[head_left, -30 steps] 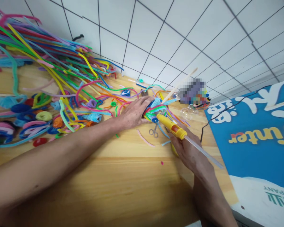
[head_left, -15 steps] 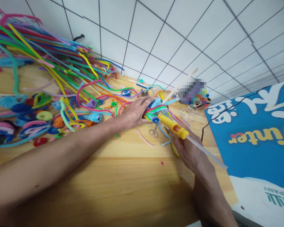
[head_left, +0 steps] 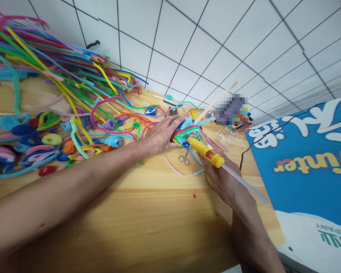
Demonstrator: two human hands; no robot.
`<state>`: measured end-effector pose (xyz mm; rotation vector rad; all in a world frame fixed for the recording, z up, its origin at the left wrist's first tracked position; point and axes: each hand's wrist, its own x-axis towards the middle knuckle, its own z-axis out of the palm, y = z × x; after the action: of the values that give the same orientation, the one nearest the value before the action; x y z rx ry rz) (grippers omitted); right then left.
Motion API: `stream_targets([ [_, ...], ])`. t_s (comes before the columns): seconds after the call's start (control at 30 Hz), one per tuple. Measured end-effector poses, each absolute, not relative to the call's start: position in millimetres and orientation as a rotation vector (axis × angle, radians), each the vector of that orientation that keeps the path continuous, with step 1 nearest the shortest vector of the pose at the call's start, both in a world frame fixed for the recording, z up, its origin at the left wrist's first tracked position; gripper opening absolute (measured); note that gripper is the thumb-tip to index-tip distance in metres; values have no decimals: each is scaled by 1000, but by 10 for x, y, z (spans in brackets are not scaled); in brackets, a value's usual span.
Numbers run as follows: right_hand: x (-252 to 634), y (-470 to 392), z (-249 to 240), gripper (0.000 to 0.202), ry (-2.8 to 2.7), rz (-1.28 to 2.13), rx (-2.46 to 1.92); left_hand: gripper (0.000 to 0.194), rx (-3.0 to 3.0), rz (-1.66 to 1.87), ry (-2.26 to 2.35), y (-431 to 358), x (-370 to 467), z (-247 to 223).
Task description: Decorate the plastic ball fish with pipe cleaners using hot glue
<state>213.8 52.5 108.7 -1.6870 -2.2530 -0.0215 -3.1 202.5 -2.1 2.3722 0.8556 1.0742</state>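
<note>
My left hand is closed around the left side of a pipe-cleaner craft piece, made of blue, green, red and light-blue strands, with a pale stick rising from it. My right hand grips a yellow hot glue gun, with a clear glue stick jutting from its back. The glue gun's nozzle points at the craft piece; whether the tip touches it I cannot tell. Just below the piece, small scissors lie on the table, partly covered.
A big heap of coloured pipe cleaners lies at the back left, with coiled shapes in front. Clear balls sit behind my right hand. A black cord crosses a blue printed board. White tiled wall bounds the back.
The glue gun and my right hand have shifted very slightly left. My left hand keeps its hold on the craft piece.
</note>
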Motion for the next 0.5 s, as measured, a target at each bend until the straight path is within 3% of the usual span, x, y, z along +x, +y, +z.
stream_targets([
  [0.5, 2089, 545, 1096, 11, -2310, -5, -1621, 95, 2372, 1087, 849, 2018, -22, -18],
])
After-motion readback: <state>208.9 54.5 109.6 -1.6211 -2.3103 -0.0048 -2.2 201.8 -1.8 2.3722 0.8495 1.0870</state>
